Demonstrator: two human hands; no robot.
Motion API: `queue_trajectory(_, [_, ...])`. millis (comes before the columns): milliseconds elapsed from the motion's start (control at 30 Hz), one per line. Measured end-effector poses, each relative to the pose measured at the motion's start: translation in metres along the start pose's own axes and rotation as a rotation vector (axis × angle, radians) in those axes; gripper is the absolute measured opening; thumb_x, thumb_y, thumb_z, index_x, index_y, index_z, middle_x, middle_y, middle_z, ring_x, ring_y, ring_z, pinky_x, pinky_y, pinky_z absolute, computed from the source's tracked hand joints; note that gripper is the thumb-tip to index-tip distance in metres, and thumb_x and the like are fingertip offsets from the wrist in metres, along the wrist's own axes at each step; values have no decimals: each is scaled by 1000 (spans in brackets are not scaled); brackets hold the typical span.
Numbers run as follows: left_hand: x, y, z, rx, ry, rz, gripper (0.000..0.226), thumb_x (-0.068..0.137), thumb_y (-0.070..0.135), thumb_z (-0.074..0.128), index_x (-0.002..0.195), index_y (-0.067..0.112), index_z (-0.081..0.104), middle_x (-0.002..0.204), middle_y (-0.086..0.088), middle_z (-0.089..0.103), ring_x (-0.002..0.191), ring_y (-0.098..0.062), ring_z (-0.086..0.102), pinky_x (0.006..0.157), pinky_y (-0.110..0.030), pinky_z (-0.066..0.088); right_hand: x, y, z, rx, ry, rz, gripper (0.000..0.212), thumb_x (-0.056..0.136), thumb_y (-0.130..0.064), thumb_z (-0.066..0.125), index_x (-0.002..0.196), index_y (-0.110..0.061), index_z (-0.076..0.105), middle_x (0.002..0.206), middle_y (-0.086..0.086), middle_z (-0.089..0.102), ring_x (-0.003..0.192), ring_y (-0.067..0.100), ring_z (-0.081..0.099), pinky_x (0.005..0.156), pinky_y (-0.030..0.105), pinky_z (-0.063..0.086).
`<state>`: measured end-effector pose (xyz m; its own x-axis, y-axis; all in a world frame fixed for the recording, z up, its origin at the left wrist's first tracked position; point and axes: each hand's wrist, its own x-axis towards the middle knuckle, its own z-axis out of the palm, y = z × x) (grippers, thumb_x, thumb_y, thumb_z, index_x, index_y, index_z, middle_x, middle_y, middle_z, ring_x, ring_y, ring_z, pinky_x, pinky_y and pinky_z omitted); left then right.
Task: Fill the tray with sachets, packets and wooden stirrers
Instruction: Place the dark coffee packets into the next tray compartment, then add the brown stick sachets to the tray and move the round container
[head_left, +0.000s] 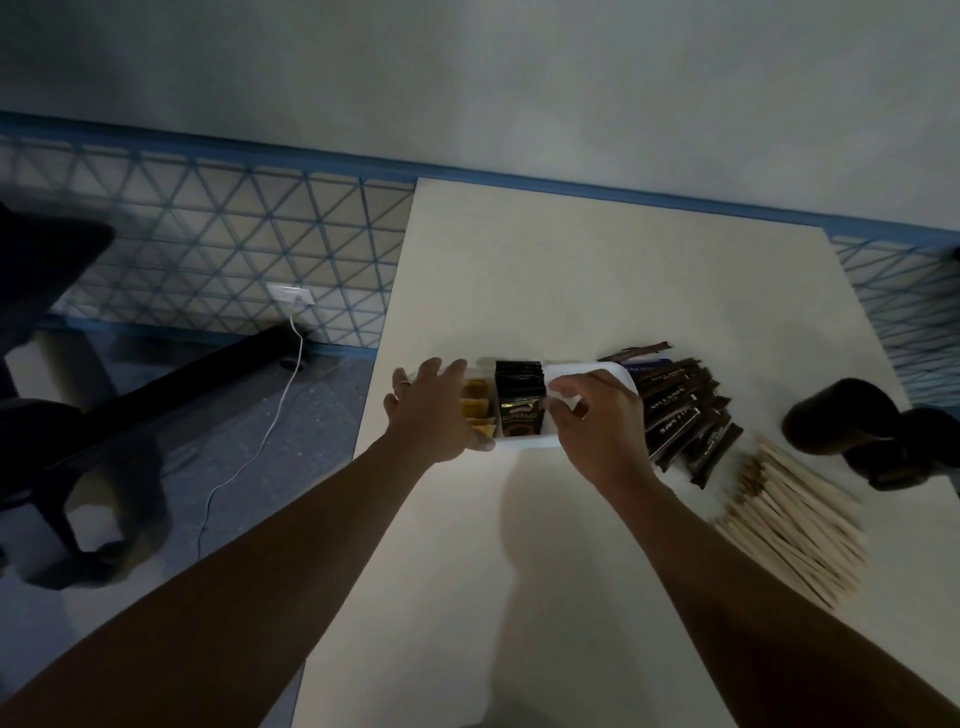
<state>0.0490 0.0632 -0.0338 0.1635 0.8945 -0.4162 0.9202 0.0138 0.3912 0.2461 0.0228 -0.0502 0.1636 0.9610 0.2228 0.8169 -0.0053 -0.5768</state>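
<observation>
A white divided tray (524, 442) sits near the table's left edge. Yellow sachets (475, 402) fill its left compartment and black packets (519, 400) stand in the middle one. My left hand (434, 410) grips the tray's left end. Over the tray's right compartment, my right hand (597, 426) pinches white sachets (582, 376). A heap of dark brown stick packets (685, 415) lies on the table just right of the tray. Pale wooden stirrers (795, 525) are piled further right and nearer to me.
The cream table (597, 270) ends in a left edge just beside the tray. A dark rounded object (852, 431) sits at the table's right edge. Off to the left are the floor, a white cable (270, 431) from a wall socket, and a dark chair (41, 322).
</observation>
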Motion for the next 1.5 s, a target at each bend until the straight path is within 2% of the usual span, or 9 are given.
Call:
queue_trajectory(200, [5, 32, -17, -173, 195, 76, 69, 76, 49, 75, 135, 22, 52, 139, -7, 48, 132, -33, 39, 109, -45, 35, -1, 23, -40, 13, 116, 104, 8, 88, -19, 71, 92, -15, 77, 82, -6, 71, 57, -5, 51, 69, -2, 35])
queue_trajectory(300, [11, 61, -23, -244, 221, 138, 54, 80, 46, 72, 125, 18, 60, 127, -7, 59, 113, -30, 57, 100, -43, 46, -3, 46, -62, 8, 99, 244, 14, 90, -18, 64, 82, -17, 75, 67, -11, 67, 54, 2, 59, 62, 21, 53])
queue_trajectory(467, [22, 109, -24, -240, 176, 200, 46, 86, 36, 70, 125, 13, 62, 126, -5, 62, 117, -21, 57, 101, -32, 44, -8, 86, -90, -14, 95, 444, 16, 91, -18, 60, 81, -18, 73, 68, -7, 67, 61, 12, 63, 67, 30, 56])
queue_trajectory(567, [34, 134, -17, -213, 115, 201, 49, 87, 35, 70, 128, 10, 61, 127, -7, 63, 117, -22, 58, 98, -30, 44, -7, 107, -98, 14, 18, 557, 25, 88, -10, 58, 64, -13, 65, 60, 3, 64, 60, 25, 65, 63, 42, 59])
queue_trajectory(867, [78, 194, 4, -137, 16, 175, 51, 84, 28, 74, 126, 4, 61, 126, -12, 64, 118, -27, 59, 99, -31, 47, 6, 142, -101, 81, -130, 807, 21, 87, -3, 65, 67, -7, 58, 57, 5, 58, 43, 12, 52, 34, 15, 35])
queue_trajectory(1067, [112, 225, 23, -22, -18, 99, 35, 79, 22, 75, 106, 3, 66, 109, -12, 65, 99, -28, 64, 71, -28, 49, 15, 153, -93, 105, -175, 879, 22, 86, -8, 69, 70, -10, 55, 66, 7, 64, 53, 18, 62, 46, 23, 52])
queue_trajectory(1200, [128, 236, 39, 28, -60, 44, 24, 81, 15, 74, 76, 4, 53, 99, -13, 63, 78, -24, 61, 49, -22, 38, 20, 159, -90, 179, -142, 925, 27, 87, -11, 72, 69, -14, 52, 63, 2, 61, 48, 10, 57, 39, 16, 41])
queue_trajectory(1333, [136, 242, 55, 40, -123, 31, 41, 78, 27, 80, 101, 0, 59, 108, -15, 62, 96, -29, 63, 65, -27, 45, 25, 164, -86, 215, -119, 945, 28, 89, -12, 70, 71, -15, 49, 63, 2, 58, 46, 9, 55, 41, 18, 41])
queue_trajectory(1500, [147, 249, 74, 32, -135, 71, 49, 75, 35, 82, 103, 1, 62, 107, -16, 64, 97, -30, 63, 67, -29, 45, 33, 173, -77, 148, -113, 925, 26, 88, -14, 72, 74, -17, 50, 73, 5, 64, 58, 16, 65, 48, 24, 52])
